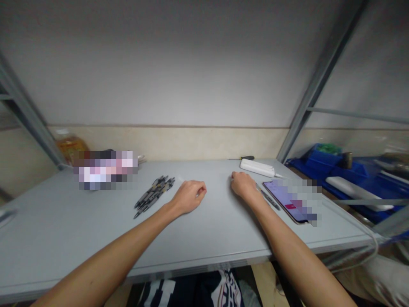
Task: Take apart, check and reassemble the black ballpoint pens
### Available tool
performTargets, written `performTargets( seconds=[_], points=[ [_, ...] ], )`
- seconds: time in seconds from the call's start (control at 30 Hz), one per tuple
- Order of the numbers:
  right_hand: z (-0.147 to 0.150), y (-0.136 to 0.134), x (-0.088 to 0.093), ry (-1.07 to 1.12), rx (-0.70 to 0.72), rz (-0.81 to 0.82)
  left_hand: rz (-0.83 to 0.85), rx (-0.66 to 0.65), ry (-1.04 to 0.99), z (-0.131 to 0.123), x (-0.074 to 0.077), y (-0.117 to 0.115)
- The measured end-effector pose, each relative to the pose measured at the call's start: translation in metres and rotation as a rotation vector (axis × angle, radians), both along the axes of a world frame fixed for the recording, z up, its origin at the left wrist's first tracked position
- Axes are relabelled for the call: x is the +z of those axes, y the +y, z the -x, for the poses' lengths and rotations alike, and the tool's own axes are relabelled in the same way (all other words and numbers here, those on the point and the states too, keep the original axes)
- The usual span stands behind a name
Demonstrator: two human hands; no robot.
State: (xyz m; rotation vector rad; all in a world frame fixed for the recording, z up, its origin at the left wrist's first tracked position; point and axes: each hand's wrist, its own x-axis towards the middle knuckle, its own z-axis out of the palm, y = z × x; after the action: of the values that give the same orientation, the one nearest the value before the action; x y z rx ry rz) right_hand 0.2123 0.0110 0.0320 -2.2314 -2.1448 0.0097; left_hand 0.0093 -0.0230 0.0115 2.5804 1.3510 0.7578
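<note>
My left hand [191, 196] rests on the grey table with its fingers curled in, and nothing shows in them. Just left of it lies a bundle of grey and black pens [155, 194], side by side at a slant. Further right, my right hand [243, 185] is closed and low over the table. Its fingertips are turned away, so whatever they hold, if anything, is hidden. Beside the right wrist a dark pen [271, 200] lies on the table, partly covered by the forearm.
Right of the pen lies a phone [281, 197] with its screen lit. Behind it are a white power strip [257, 168] and a screwdriver [247, 158]. A bottle of amber liquid [70, 145] stands at the back left. Blue trays [322, 160] sit beyond the metal frame.
</note>
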Motion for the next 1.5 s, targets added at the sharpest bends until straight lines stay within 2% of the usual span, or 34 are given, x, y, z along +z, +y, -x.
performTargets(
  seconds=[0.23,0.37,0.47,0.57,0.87,1.0,1.17,1.23,1.4,1.5],
  points=[
    [-0.003,0.000,0.003,-0.008,-0.038,0.036,-0.029,0.039,0.109,0.002,0.004,0.000],
    [-0.003,0.002,0.001,-0.027,-0.032,0.028,-0.080,0.286,0.314,0.008,0.011,-0.002],
    [-0.004,0.003,0.001,-0.029,-0.053,0.045,-0.050,0.476,0.431,0.016,0.015,-0.003],
    [-0.005,0.003,0.002,-0.030,-0.063,0.058,0.003,0.580,0.493,0.022,0.016,-0.002],
    [0.000,0.000,-0.002,-0.044,0.044,0.029,0.113,0.641,0.510,0.028,0.023,0.002],
    [0.002,-0.002,0.000,-0.041,0.076,0.027,0.135,0.605,0.525,0.028,0.023,0.002],
    [0.004,-0.004,0.001,-0.008,0.161,0.026,0.065,0.458,0.462,0.025,0.015,0.004],
    [0.007,-0.005,-0.001,0.052,0.280,-0.002,0.042,0.353,0.350,0.021,0.010,0.006],
    [0.021,-0.007,-0.010,0.281,0.701,-0.145,0.052,0.045,-0.042,0.007,-0.001,0.006],
    [0.030,-0.008,-0.014,0.391,0.831,-0.179,0.114,-0.057,-0.275,0.000,-0.003,0.005]
  ],
)
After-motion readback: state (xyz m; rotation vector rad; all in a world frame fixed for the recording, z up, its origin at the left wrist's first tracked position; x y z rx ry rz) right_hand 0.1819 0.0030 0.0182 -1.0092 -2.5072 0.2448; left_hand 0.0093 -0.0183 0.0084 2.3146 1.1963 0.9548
